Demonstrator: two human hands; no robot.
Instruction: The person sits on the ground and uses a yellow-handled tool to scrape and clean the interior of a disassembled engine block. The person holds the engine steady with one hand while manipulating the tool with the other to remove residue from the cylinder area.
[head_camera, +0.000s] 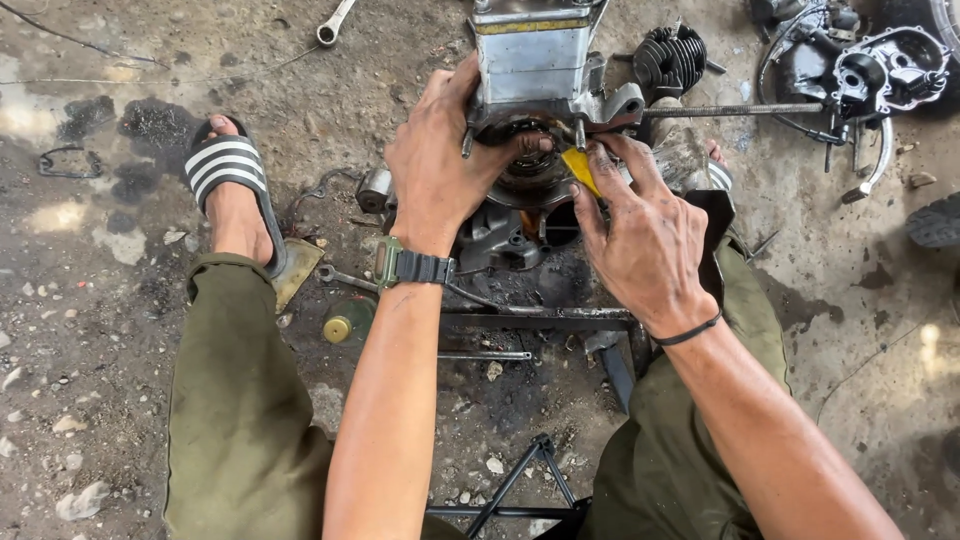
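A grey metal engine cylinder block (530, 60) is held upright over a dark engine crankcase (510, 235) on the ground. My left hand (440, 160) grips the block's lower left side near its round opening. My right hand (640, 235) rests against the block's base and holds a small yellow flat tool (580, 168) at the joint between block and crankcase. A watch sits on my left wrist, a black band on the right.
Dirty concrete floor all around. A spanner (335, 22) lies at the top, another wrench (340, 275) near my left foot in a striped slide (225, 165). A finned cylinder (668, 58), a long rod (735, 109) and engine covers (885, 65) lie at the upper right. A black metal stand (530, 470) is below.
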